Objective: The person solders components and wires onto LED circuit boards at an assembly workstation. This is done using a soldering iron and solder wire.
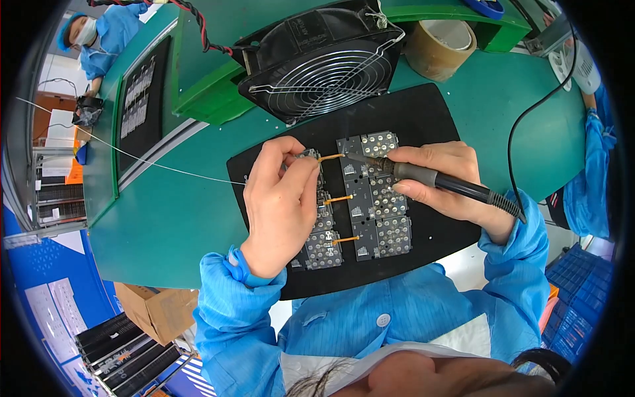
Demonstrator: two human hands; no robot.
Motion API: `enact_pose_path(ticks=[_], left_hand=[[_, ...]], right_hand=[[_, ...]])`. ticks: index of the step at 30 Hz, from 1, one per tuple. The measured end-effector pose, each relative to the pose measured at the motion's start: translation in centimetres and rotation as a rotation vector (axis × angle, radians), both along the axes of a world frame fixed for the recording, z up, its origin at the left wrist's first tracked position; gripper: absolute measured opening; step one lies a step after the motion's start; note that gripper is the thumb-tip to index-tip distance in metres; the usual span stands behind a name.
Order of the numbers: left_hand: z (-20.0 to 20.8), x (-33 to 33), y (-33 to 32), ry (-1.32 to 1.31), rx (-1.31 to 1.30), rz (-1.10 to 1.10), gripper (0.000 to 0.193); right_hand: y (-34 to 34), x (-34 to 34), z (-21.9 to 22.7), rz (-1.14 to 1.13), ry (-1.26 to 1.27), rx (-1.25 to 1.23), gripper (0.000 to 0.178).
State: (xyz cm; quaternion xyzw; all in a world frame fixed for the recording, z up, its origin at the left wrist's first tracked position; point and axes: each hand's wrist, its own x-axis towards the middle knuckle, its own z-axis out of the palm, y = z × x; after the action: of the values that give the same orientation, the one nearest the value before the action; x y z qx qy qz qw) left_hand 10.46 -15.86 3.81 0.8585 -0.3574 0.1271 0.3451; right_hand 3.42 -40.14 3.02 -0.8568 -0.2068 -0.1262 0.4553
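My right hand (440,175) grips a soldering iron (456,185) with a black handle; its tip meets the upper end of an orange strip on a dark circuit board panel (374,198). A second circuit board panel (325,241) lies to its left, partly covered by my left hand (281,198). Short orange strips (338,199) bridge the gap between the panels. My left fingers are pinched beside the top strip. Thin solder wire (159,163) runs from the far left into that hand; its end is hidden by the fingers. Both panels rest on a black mat (423,116).
A black fan (324,66) with a wire guard stands behind the mat, near a green stand (215,96) and a tape roll (440,49). The iron's black cord (512,145) loops at right. Co-workers (109,36) sit around the green table (178,218).
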Motion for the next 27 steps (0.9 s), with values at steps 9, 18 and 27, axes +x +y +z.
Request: enact_pose_path(ticks=[9,18,27], left_hand=[[-0.8,1.1,-0.6,0.283,-0.004,0.035,0.013],[-3.4,1.8,-1.2,0.341,-0.076,-0.051,0.016],[-3.8,2.0,-1.1,0.345,-0.142,-0.056,0.015]], right_hand=[[-0.1,0.1,-0.2,-0.007,-0.025,-0.002,0.038],[-0.2,0.2,-0.1,-0.001,-0.023,-0.012,0.037],[-0.2,0.2,0.0,0.016,-0.002,-0.012,0.035]])
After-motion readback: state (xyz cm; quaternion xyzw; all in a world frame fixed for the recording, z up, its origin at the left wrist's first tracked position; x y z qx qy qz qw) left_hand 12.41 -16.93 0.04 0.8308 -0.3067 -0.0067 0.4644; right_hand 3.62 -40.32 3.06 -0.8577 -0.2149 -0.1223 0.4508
